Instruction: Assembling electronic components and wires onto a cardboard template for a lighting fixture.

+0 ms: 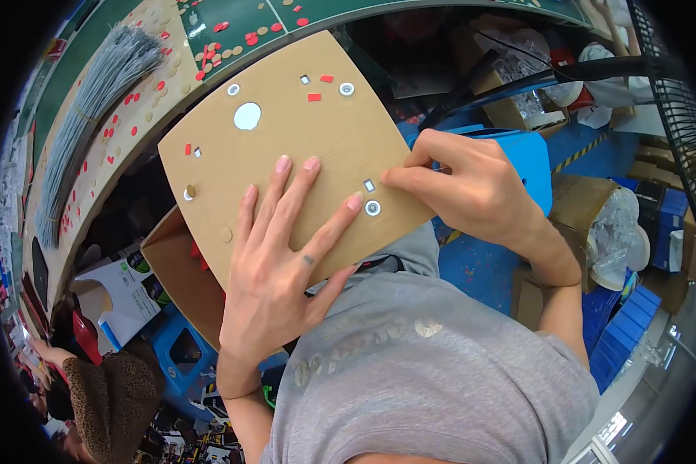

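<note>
Brown panel (336, 143) tilts over the lap, hiding part of an open carton (174, 278). Left hand (274, 263) flat on it, fingers spread, gripping nothing; right hand (475, 182) at its right edge, fingertips drawn together, contents unclear. Wire bundle (85, 124) on curved bench (93, 178), left.

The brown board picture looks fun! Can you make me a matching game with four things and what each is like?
1. Left hand
2. Right hand
3. Board
4. Thin strands

A. Brown, with holes
B. Greyish, lying in a bundle
C. Fingers spread flat
D. Fingers bent

Pairs: 1-C, 2-D, 3-A, 4-B
</note>
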Tool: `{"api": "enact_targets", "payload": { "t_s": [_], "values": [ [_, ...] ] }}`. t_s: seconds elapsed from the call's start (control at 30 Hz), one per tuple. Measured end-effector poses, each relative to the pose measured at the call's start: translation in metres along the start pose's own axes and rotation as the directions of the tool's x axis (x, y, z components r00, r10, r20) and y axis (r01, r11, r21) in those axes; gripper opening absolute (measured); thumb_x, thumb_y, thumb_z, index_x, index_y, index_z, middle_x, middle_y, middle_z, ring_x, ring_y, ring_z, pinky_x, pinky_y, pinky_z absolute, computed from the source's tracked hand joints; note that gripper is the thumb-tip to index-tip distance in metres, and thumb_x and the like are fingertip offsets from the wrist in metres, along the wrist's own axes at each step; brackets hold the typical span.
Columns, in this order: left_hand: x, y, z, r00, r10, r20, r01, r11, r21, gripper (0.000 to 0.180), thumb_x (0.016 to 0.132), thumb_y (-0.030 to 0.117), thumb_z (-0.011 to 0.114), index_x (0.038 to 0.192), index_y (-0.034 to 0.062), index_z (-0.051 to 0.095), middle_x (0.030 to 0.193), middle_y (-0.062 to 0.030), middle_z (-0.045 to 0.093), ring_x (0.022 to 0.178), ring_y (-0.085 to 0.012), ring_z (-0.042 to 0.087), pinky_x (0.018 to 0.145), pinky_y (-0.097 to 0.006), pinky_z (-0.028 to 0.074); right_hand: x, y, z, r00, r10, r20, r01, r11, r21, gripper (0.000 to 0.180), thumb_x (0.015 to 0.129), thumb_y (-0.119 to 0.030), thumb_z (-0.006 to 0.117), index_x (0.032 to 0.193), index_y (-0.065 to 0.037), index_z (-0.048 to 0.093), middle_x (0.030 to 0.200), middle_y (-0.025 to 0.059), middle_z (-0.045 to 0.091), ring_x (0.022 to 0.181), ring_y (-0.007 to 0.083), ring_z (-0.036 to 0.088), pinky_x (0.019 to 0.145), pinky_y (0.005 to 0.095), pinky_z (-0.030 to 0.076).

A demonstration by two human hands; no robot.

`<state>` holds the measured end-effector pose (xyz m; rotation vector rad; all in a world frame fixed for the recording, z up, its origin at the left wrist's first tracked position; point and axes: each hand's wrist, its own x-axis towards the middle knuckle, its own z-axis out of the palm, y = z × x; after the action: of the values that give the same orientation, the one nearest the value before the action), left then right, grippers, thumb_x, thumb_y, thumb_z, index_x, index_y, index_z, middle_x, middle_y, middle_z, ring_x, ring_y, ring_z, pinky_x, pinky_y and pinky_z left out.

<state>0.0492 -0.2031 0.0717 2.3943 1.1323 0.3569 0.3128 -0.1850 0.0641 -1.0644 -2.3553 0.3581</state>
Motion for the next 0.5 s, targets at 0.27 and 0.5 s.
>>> {"api": "enact_targets", "payload": {
  "t_s": [0.27,0.5],
  "values": [
    [0.007,0.004,-0.003,0.999,-0.005,0.053,0.005,1.000,-0.001,0.069,0.072,0.024,0.082,0.139,0.0252,0.065,0.157,-0.0188,0.043,0.147,-0.0420,0.038,0.116,-0.060,0.031,0.001,0.009,0.000,0.992,-0.128,-0.010,0.128,0.991,-0.044,0.035,0.066,-0.002,0.072,0.101,0.002,0.074,0.090,0.0098,0.065,0.075,0.0226,0.065,0.055,0.0301,0.053],
    [0.007,0.004,-0.004,0.998,-0.023,0.065,0.023,1.000,0.001,0.070,0.068,0.023,0.081,0.137,0.0258,0.067,0.157,-0.0180,0.045,0.147,-0.0420,0.038,0.118,-0.059,0.030,-0.001,0.018,-0.008,0.970,-0.232,0.076,0.237,0.970,-0.057,0.046,0.063,-0.008,0.070,0.107,0.006,0.073,0.089,0.0109,0.063,0.077,0.0236,0.066,0.056,0.0307,0.055]
  ]
}}
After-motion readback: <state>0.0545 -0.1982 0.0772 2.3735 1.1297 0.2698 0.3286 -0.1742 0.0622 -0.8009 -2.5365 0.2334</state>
